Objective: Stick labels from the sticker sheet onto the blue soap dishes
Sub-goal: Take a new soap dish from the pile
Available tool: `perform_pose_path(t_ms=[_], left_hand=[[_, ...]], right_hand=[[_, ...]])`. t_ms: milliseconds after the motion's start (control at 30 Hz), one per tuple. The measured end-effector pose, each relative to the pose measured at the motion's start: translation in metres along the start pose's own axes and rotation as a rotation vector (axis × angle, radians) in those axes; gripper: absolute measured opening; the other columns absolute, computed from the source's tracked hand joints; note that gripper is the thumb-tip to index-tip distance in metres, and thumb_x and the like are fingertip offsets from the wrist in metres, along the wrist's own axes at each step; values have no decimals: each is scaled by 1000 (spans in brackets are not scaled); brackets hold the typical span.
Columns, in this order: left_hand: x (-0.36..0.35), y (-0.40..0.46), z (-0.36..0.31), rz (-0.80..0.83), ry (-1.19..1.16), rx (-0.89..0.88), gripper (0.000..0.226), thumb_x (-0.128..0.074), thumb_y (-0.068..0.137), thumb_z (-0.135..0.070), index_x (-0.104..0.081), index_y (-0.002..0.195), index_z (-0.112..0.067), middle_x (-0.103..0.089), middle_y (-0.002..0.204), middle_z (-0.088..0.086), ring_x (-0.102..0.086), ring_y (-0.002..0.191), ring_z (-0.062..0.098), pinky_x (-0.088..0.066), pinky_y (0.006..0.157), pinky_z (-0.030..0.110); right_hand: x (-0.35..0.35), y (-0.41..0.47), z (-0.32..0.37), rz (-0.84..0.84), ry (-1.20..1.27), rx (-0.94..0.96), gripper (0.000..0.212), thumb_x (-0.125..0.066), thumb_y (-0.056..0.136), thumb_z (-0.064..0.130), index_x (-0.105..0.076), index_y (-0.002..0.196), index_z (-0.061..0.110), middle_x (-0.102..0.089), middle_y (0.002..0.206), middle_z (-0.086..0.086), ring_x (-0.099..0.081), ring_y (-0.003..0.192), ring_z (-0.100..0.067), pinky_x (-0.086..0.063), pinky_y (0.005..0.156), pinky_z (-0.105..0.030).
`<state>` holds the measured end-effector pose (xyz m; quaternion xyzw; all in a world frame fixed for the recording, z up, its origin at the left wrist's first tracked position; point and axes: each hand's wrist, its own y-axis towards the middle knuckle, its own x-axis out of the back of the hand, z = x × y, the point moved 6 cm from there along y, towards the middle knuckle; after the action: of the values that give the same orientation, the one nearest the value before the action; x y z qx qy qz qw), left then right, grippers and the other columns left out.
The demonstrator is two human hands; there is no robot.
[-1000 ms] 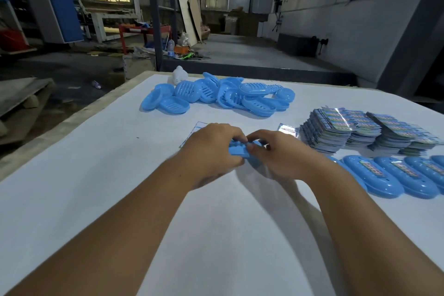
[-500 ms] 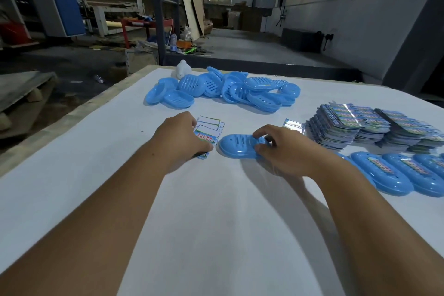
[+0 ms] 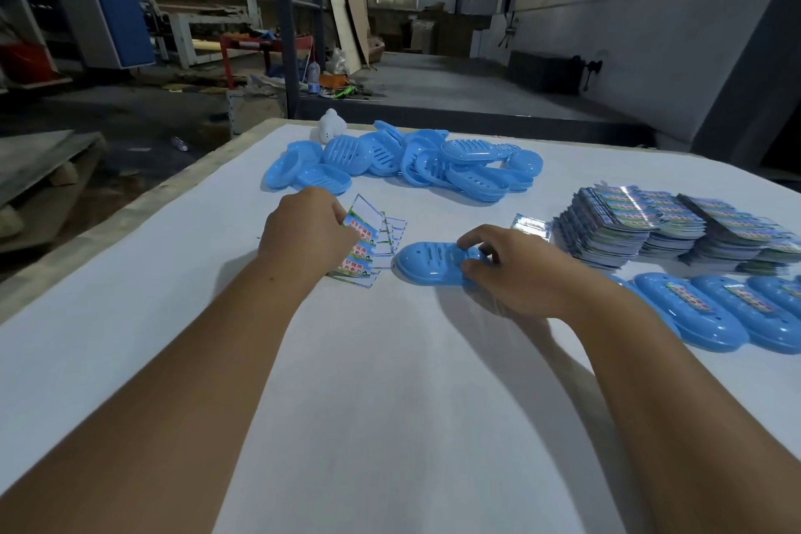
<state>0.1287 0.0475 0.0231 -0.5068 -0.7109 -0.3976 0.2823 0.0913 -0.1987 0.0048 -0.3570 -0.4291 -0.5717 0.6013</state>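
A blue soap dish [image 3: 427, 262] lies upside down on the white table [image 3: 390, 403], slots showing. My right hand [image 3: 507, 269] grips its right end. To its left, my left hand [image 3: 307, 230] holds a sticker sheet [image 3: 362, 241] with green and red labels, its near edge lifted off the table. A pile of unlabelled blue dishes [image 3: 411, 163] lies at the back. Labelled dishes [image 3: 715, 310] sit in a row at the right.
Stacks of sticker sheets [image 3: 650, 225] stand at the right, behind the labelled row, with a loose foil sheet [image 3: 531, 226] beside them. A small white object [image 3: 331, 130] sits at the table's far edge. The table's left edge runs diagonally beside a drop to the workshop floor.
My hands were together over the dish a second ago. The left hand has moved left and taken hold of the sticker sheet, lifting it. The right hand stays on the dish.
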Motion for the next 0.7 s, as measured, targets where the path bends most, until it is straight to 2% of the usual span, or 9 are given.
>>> perform_pose_path(t_ms=[67, 133, 200, 233, 300, 367, 433, 567, 700], left_hand=[[1, 0, -4, 5, -234, 23, 11, -76, 84, -31, -70, 91, -25, -73, 89, -4, -70, 78, 14, -58, 69, 32], [-2, -3, -14, 92, -585, 47, 13, -81, 82, -30, -69, 85, -26, -75, 81, -7, -74, 69, 10, -58, 60, 26], [-7, -8, -28, 188, -827, 41, 13, -83, 80, -26, -72, 85, -23, -77, 78, -4, -74, 68, 8, -56, 56, 21], [-10, -11, -34, 222, -890, 24, 13, -83, 79, -25, -74, 88, -21, -78, 80, -3, -75, 70, 9, -55, 55, 20], [-16, -17, -43, 282, -938, -12, 18, -82, 80, -25, -77, 95, -17, -78, 79, -4, -74, 69, 8, -50, 51, 14], [-22, -22, -48, 319, -931, -33, 14, -81, 82, -23, -76, 92, -15, -76, 74, -7, -71, 62, 3, -48, 48, 12], [-24, -25, -52, 336, -917, -55, 6, -77, 86, -21, -75, 86, -15, -76, 72, -7, -71, 63, 3, -47, 48, 10], [-19, -26, -51, 306, -832, -80, 15, -65, 93, -21, -78, 87, -15, -77, 77, -7, -72, 70, 2, -45, 49, 6], [-16, -27, -50, 277, -746, -97, 15, -66, 92, -23, -77, 84, -16, -76, 74, -8, -71, 69, 3, -46, 51, 7]], right_hand=[[3, -1, 1, -41, -5, -5, 38, -56, 97, 43, -54, 135, 35, -58, 132, 2, -57, 107, -19, -40, 80, -30], [13, -2, 7, -176, 93, 23, 42, -60, 96, 44, -55, 137, 33, -59, 133, 5, -57, 114, -15, -41, 85, -29], [21, -3, 14, -292, 398, 54, 42, -65, 95, 41, -58, 134, 29, -67, 121, 12, -64, 108, -5, -50, 91, -28], [23, -3, 16, -310, 558, 56, 41, -68, 94, 38, -60, 132, 28, -73, 109, 16, -68, 98, -1, -54, 87, -27], [25, -2, 18, -317, 751, 48, 37, -73, 92, 30, -63, 127, 25, -77, 86, 15, -71, 81, 0, -57, 73, -22], [26, -2, 17, -330, 839, 43, 31, -74, 91, 21, -64, 121, 22, -77, 77, 13, -72, 71, -2, -55, 64, -19], [29, -3, 14, -355, 870, 30, 25, -71, 93, 15, -65, 116, 23, -77, 74, 11, -71, 67, -1, -55, 60, -18], [31, -2, 12, -376, 844, 11, 20, -66, 96, 13, -64, 112, 26, -73, 68, 16, -67, 62, 5, -48, 52, -10], [29, -1, 13, -362, 812, 1, 20, -66, 97, 16, -63, 112, 28, -74, 71, 10, -66, 62, 8, -46, 51, -8]])
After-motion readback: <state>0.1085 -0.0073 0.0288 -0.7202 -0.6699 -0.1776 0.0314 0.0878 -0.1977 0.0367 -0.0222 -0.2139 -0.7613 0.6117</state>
